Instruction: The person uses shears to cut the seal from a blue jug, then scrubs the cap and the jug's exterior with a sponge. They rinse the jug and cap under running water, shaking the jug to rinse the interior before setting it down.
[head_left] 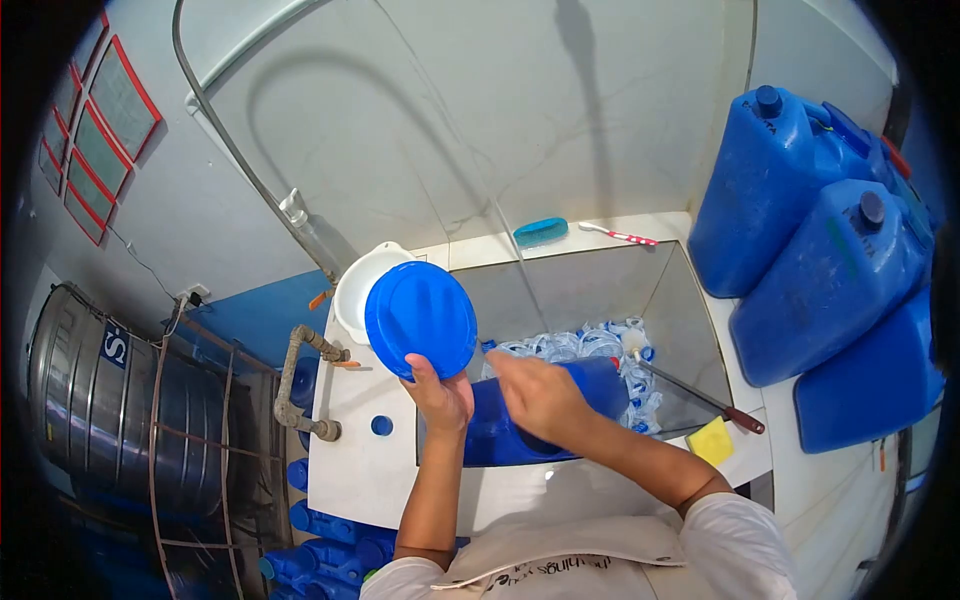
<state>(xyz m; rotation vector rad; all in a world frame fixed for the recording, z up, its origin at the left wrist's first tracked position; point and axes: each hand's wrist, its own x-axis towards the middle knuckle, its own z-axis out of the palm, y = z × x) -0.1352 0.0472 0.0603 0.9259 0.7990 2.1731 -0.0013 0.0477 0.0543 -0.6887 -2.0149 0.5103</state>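
Note:
My left hand (443, 397) holds a round blue lid (421, 318) from below, its thumb on the lower edge. The lid hides part of a white basin (368, 290) on the counter. My right hand (543, 397) is just right of the lid, above a blue container (490, 428) that lies in the sink; its fingers point toward the lid and look blurred, so whether they hold anything is hidden. Clear and blue plastic pieces (565, 345) fill the sink's back part beside the container.
Large blue jugs (750, 190) stand on the right. A blue brush (540, 232) and a toothbrush (620, 235) lie on the back ledge. A yellow sponge (711, 440) and a dark-handled rod (742, 418) are at the sink's right edge. Pipes (290, 385) rise at left.

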